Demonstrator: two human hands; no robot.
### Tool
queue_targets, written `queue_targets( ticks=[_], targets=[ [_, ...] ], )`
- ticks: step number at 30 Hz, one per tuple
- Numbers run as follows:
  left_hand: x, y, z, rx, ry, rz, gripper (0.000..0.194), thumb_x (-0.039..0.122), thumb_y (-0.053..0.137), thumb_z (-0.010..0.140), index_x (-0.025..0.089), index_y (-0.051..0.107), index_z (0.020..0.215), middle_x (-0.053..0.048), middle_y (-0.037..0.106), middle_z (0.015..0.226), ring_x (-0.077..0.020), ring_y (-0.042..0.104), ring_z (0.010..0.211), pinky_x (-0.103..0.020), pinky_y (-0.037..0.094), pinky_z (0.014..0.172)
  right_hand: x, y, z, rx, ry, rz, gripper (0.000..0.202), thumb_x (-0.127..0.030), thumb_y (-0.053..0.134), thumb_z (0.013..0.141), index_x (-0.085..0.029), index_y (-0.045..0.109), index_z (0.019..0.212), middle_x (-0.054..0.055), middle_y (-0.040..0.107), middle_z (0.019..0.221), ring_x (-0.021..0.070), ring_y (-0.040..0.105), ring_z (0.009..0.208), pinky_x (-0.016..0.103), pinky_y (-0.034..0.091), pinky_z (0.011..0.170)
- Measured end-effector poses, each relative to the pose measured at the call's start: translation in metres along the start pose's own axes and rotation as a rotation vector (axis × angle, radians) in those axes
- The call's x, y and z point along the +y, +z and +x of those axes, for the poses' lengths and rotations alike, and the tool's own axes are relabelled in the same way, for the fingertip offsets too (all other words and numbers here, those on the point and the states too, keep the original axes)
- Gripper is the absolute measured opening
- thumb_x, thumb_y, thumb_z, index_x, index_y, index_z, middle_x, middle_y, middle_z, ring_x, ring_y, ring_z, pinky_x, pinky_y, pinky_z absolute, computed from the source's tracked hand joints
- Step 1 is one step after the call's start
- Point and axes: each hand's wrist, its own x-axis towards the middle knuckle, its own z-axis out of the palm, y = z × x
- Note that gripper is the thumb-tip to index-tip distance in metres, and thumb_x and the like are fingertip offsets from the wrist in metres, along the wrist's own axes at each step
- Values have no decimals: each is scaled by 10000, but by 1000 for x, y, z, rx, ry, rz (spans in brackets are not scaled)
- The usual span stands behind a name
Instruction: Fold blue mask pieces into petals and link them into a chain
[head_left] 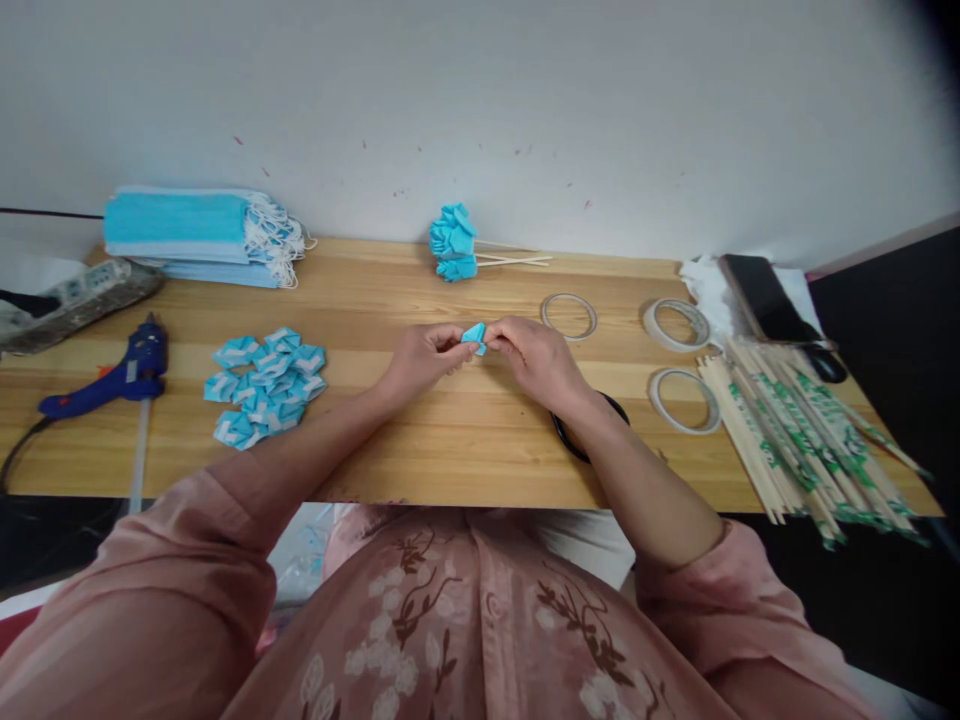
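Observation:
Above the middle of the table, my left hand (429, 362) and my right hand (532, 358) meet at a small folded blue piece (474, 337). The left thumb and fingers pinch it from one side, while the right fingertips grip its other edge. Part of the piece is hidden by the fingers. To the left of my hands lies a pile of similar folded blue-and-white pieces (266, 385). Behind my hands, two blue flower heads (453, 232) on thin sticks (517, 261) rest near the wall.
At the left are a blue glue gun (120, 370), a power strip (90, 300) and stacked face masks (180, 222). Tape rolls (684, 402), wrapped chopsticks (810, 440) and a phone (761, 297) lie at the right. A black ring (564, 437) is partly under my right forearm.

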Motion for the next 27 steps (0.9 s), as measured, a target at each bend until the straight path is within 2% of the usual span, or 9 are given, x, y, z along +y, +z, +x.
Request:
queue_targets(
  ticks=[6,9,12,16,20,27],
  targets=[
    [0,0,1,1,0,8,247,356,688,760,159,583,657,41,506,587,-59,427,538,-195,327,518,-3,1,0,-4,62,34,188,-243,469,985,-228,636,902,35,729,886,191,645,818,300,450,738],
    [1,0,2,1,3,-36,225,342,690,765,160,585,686,38,531,600,-63,458,540,-194,372,529,-5,2,0,66,166,163,140,-270,537,953,-238,667,994,29,752,948,190,672,848,307,480,767],
    [0,-1,3,2,6,-112,224,355,692,769,157,601,720,27,573,615,-72,504,539,-206,430,548,-7,1,1,113,286,329,205,-329,589,918,-221,677,1068,29,749,922,180,672,819,301,491,747],
    [-1,-2,5,18,13,-150,243,360,707,765,154,598,697,23,589,613,-71,518,533,-208,449,546,-8,2,3,79,339,373,233,-418,618,884,-198,695,901,17,702,801,153,599,715,280,449,670],
    [0,-1,3,16,18,-149,238,354,713,765,154,609,690,27,594,614,-66,514,538,-200,449,544,-11,5,3,72,355,366,191,-385,621,845,-199,659,826,-1,654,731,134,541,652,268,412,626],
    [0,0,1,6,29,-115,230,357,705,760,158,611,692,31,580,611,-64,503,542,-192,432,532,-15,2,4,74,345,291,164,-355,592,813,-200,622,767,1,635,696,133,527,627,263,384,597]
  ],
)
